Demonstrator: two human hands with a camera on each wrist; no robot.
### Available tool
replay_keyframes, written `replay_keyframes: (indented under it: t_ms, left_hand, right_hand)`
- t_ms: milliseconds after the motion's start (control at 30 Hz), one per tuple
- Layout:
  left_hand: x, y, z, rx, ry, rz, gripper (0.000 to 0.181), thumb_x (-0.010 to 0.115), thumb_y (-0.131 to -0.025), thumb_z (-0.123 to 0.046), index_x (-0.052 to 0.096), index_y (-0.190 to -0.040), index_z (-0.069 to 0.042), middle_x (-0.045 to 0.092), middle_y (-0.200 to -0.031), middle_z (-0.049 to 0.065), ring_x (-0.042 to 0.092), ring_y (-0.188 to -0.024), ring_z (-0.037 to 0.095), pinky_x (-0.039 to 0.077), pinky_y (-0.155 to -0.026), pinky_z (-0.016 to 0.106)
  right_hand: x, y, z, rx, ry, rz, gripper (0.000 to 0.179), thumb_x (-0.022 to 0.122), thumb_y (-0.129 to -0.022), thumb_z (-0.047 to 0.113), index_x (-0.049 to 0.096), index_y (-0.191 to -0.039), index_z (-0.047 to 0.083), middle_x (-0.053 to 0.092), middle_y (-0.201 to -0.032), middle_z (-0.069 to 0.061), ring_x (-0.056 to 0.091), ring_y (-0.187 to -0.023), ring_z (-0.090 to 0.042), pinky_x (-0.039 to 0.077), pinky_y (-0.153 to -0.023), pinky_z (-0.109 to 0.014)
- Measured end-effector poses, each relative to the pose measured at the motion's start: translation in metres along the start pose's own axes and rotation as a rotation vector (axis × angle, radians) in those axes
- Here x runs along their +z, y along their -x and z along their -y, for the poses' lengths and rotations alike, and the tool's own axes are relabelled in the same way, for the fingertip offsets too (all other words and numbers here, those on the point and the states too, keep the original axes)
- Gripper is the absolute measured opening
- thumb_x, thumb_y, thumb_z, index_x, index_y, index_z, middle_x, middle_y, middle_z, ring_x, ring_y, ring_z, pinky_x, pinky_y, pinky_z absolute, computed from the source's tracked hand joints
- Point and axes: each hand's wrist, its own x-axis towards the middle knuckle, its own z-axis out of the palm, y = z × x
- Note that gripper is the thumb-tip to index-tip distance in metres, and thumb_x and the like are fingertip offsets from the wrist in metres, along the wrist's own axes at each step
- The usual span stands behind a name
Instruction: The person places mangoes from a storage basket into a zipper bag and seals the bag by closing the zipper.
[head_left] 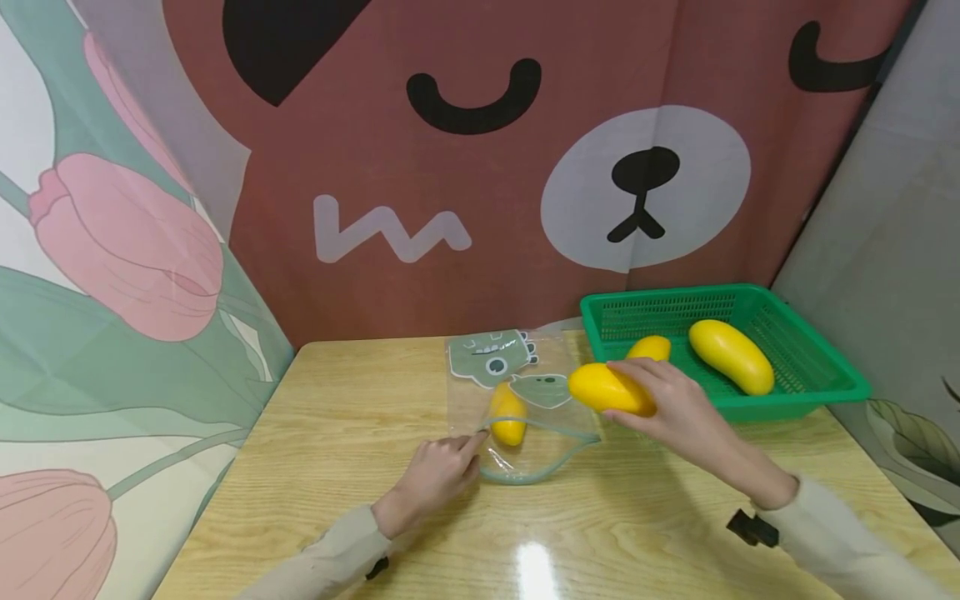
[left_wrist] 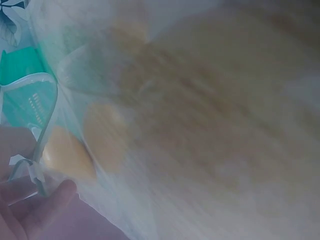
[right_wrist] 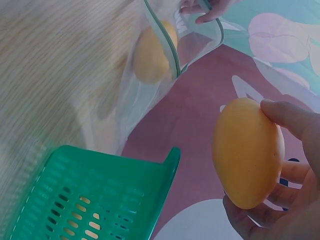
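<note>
My left hand (head_left: 441, 472) pinches the left side of the mouth of a clear zip bag (head_left: 525, 479), which has a green zip strip and cartoon prints. The bag lies on the table with its mouth spread toward me. One yellow mango (head_left: 509, 408) is inside it. In my right hand (head_left: 678, 410) is a second mango (head_left: 606, 389), gripped between thumb and fingers and raised to the right of the bag. The right wrist view shows this mango (right_wrist: 247, 152) held by its side, apart from the bag. In the left wrist view, fingers (left_wrist: 50, 205) grip the zip edge.
A green plastic basket (head_left: 813, 396) stands at the table's back right. It holds a long yellow mango (head_left: 731, 357) and a smaller mango (head_left: 651, 347), partly hidden behind my right hand's mango. A printed bear curtain (head_left: 510, 283) hangs behind the wooden table (head_left: 360, 400).
</note>
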Motion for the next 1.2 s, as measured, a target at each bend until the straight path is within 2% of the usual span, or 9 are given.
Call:
replay_keyframes:
  t_ms: [167, 433, 600, 833, 1067, 1200]
  left_hand:
    - [0.0, 0.0, 0.0, -0.011, 0.01, 0.014, 0.043, 0.073, -0.085, -0.01, 0.063, -0.126, -0.005, 0.073, -0.09, 0.003, 0.066, -0.065, 0.011, 0.047, -0.046, 0.018]
    - [-0.002, 0.001, -0.001, -0.018, 0.007, 0.026, 0.042, 0.072, -0.085, -0.011, 0.062, -0.126, -0.005, 0.073, -0.088, 0.002, 0.065, -0.064, 0.01, 0.044, -0.044, 0.017]
    - [-0.002, 0.0, -0.001, -0.015, 0.022, 0.019, 0.042, 0.072, -0.084, -0.009, 0.062, -0.126, -0.005, 0.073, -0.09, 0.003, 0.065, -0.065, 0.011, 0.046, -0.046, 0.018]
    - [-0.002, 0.0, 0.0, -0.009, 0.016, 0.016, 0.042, 0.072, -0.084, -0.009, 0.062, -0.126, -0.004, 0.072, -0.086, 0.002, 0.062, -0.061, 0.009, 0.042, -0.044, 0.016]
    - [-0.002, 0.0, -0.001, -0.009, 0.007, 0.017, 0.042, 0.072, -0.085, -0.009, 0.062, -0.126, -0.005, 0.072, -0.086, 0.001, 0.062, -0.061, 0.009, 0.042, -0.043, 0.016]
    - [-0.001, 0.001, -0.001, -0.007, 0.001, 0.015, 0.043, 0.072, -0.084, -0.009, 0.062, -0.126, -0.005, 0.072, -0.086, 0.001, 0.061, -0.06, 0.008, 0.041, -0.043, 0.016]
  right_hand:
    - [0.002, 0.0, 0.002, -0.014, -0.014, -0.005, 0.062, 0.087, -0.076, 0.029, 0.064, -0.127, 0.004, 0.064, -0.122, -0.014, 0.059, -0.105, -0.032, 0.055, -0.076, -0.047]
    - [0.007, 0.002, 0.007, -0.031, -0.034, -0.003, 0.062, 0.087, -0.075, 0.03, 0.064, -0.126, 0.005, 0.064, -0.123, -0.011, 0.059, -0.105, -0.029, 0.056, -0.077, -0.044]
    - [0.009, 0.002, 0.01, -0.03, -0.06, 0.018, 0.061, 0.085, -0.077, 0.031, 0.063, -0.128, 0.006, 0.063, -0.125, -0.01, 0.059, -0.106, -0.027, 0.055, -0.079, -0.044]
    - [0.01, 0.004, 0.016, -0.022, -0.093, 0.051, 0.061, 0.083, -0.08, 0.035, 0.062, -0.131, 0.008, 0.062, -0.127, -0.009, 0.059, -0.106, -0.024, 0.055, -0.077, -0.041]
    - [0.012, 0.005, 0.02, -0.033, -0.118, 0.071, 0.06, 0.081, -0.082, 0.035, 0.061, -0.132, 0.009, 0.061, -0.129, -0.008, 0.059, -0.11, -0.025, 0.055, -0.083, -0.043]
    - [0.015, 0.007, 0.021, -0.055, -0.134, 0.083, 0.059, 0.079, -0.084, 0.031, 0.059, -0.135, 0.008, 0.061, -0.13, -0.009, 0.061, -0.104, -0.02, 0.056, -0.079, -0.039]
